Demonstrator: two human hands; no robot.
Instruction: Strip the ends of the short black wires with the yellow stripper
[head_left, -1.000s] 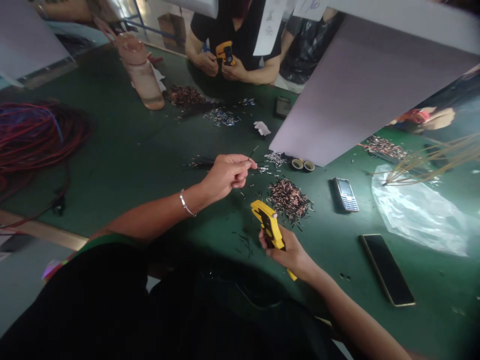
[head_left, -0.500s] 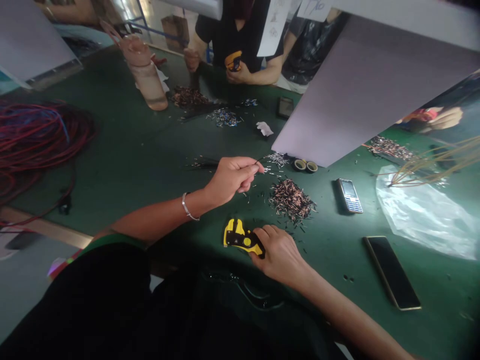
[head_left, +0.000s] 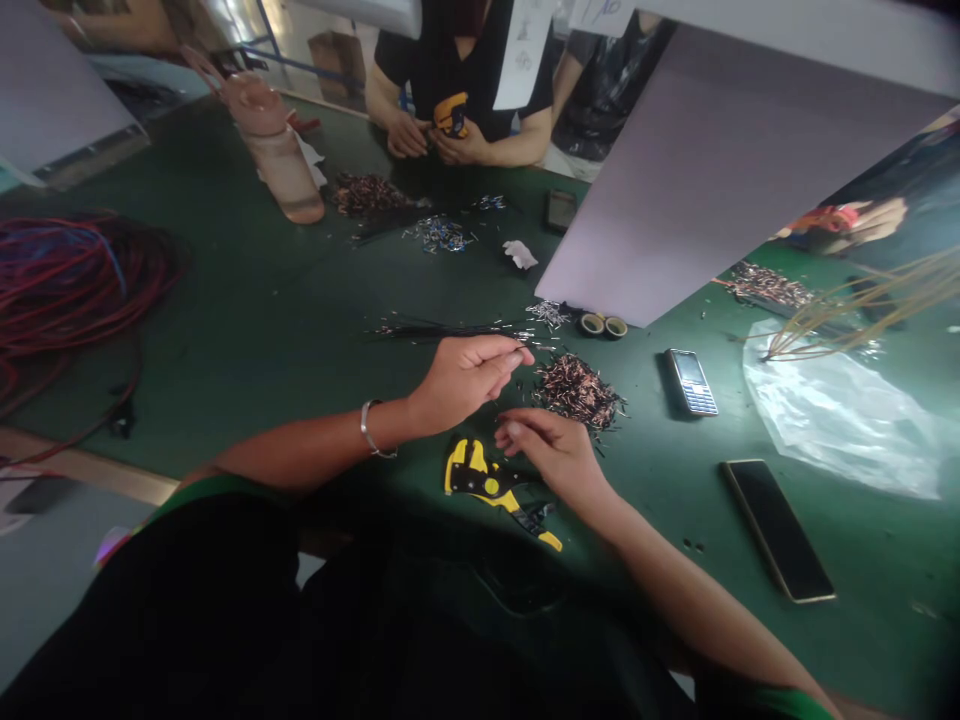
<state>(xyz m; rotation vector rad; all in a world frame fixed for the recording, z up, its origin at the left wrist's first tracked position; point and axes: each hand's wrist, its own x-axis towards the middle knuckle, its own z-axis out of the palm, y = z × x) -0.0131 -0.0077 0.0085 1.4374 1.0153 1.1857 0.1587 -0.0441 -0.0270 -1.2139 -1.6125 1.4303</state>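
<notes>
My left hand (head_left: 466, 380) is closed in a pinch above the middle of the green table (head_left: 262, 350); what it pinches is too small to make out. Below and right of it my right hand (head_left: 551, 450) has its fingers curled with the tips together, and I cannot make out anything in them. A yellow and black wire stripper (head_left: 491, 487) lies on the table just below both hands. Thin black wires (head_left: 442, 328) lie beyond my left hand. Near my fingertips is a pile of short copper and black pieces (head_left: 577, 390), with small silver terminals (head_left: 550, 314) behind it.
Two tape rolls (head_left: 604, 325), a keypad phone (head_left: 692, 382), a smartphone (head_left: 778, 530) and a plastic bag (head_left: 847, 415) are to the right. A bottle (head_left: 277, 150) and coiled red wires (head_left: 75, 280) are left. Across the table, a person holds an orange tool (head_left: 451, 115).
My right hand has let go of the wire stripper and moved up toward my left hand. The black wire tip no longer shows at my left fingertips. The person opposite has brought both hands together.
</notes>
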